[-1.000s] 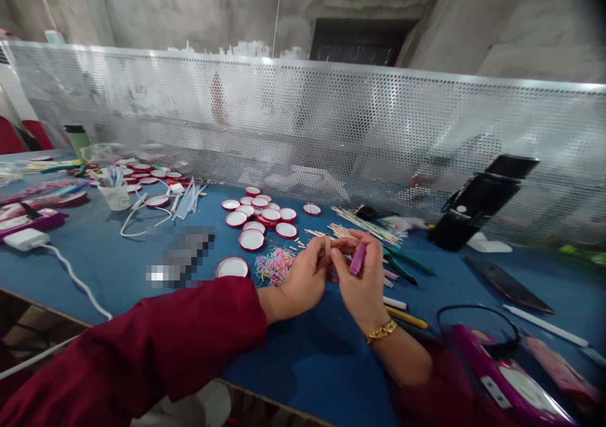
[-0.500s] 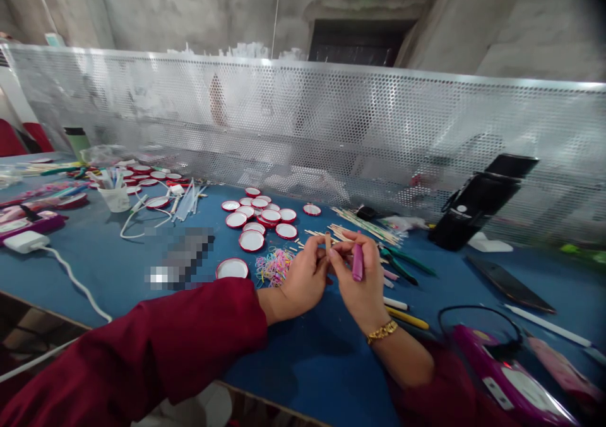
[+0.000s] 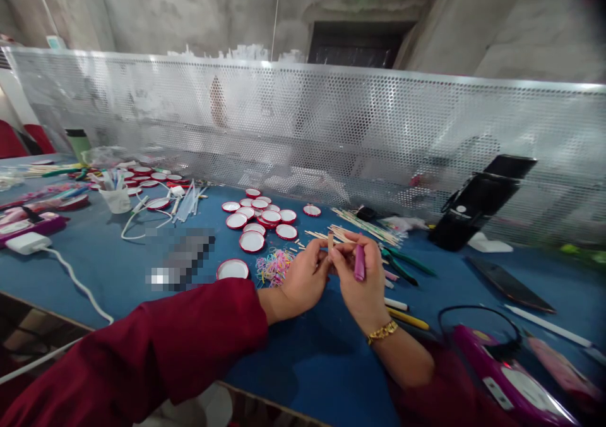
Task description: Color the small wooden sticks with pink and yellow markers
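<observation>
Both my hands are up over the blue surface [image 3: 307,364], pretty much touching at the fingertips. My left hand [image 3: 303,282] has a narrow grip pinched on a short wooden stick [image 3: 330,240], which pokes straight up between thumb and finger. My right hand [image 3: 362,285] is closed around a pink pen [image 3: 360,263] — it stands nearly upright against my fingers, just beside the stick. Gold bracelet [image 3: 381,331] on that wrist.

Around them: a heap of coloured rubber bands [image 3: 274,266] just left of my left hand, and a bunch of red-rimmed lids [image 3: 258,222] past that. More sticks [image 3: 364,225] lie scattered right behind my hands, green pliers [image 3: 402,264] to the right of them, plus a yellow pencil [image 3: 408,318] near my right wrist. Black bag [image 3: 478,203] leans on the perforated metal screen [image 3: 331,130] — a purple gadget [image 3: 502,376] sits at the near right edge.
</observation>
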Demonstrator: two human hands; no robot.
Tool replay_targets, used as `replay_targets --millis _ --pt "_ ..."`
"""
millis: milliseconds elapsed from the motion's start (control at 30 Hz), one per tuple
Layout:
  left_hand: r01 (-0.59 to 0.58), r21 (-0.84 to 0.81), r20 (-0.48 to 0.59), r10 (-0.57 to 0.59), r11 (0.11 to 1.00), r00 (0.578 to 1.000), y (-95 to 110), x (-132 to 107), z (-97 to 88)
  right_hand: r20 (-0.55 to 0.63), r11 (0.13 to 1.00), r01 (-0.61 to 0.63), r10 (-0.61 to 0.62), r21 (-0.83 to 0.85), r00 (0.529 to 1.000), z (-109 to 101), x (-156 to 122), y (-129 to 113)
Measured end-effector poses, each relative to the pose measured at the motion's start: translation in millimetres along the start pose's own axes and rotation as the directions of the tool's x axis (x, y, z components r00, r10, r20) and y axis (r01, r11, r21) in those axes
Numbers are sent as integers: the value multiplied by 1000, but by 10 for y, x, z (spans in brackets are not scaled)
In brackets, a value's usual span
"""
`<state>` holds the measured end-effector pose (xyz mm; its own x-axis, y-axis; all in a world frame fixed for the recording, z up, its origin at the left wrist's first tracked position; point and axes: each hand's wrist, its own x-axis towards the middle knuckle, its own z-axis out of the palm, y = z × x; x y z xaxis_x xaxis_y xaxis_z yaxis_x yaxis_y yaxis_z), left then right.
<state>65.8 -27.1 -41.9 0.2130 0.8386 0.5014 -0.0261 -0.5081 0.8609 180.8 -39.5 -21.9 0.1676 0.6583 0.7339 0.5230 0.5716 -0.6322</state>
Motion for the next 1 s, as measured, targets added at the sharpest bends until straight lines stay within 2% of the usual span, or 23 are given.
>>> replay_targets --millis 167,400,733,1000 --pt "10 73 -20 -9 997 1000 13 -2 -12 -10 999 16 -16 -29 1000 -4 4 -24" --pt "6 68 -16 -5 998 1000 3 1 -5 0 1000 -4 4 -19 1000 -13 -2 -103" --pt "21 103 -29 -18 994 999 45 -7 -21 6 1000 2 -2 -29 1000 -14 -5 -37" --pt "-57 50 -9 58 997 998 64 -22 -24 24 999 -23 22 27 999 -2 -20 10"
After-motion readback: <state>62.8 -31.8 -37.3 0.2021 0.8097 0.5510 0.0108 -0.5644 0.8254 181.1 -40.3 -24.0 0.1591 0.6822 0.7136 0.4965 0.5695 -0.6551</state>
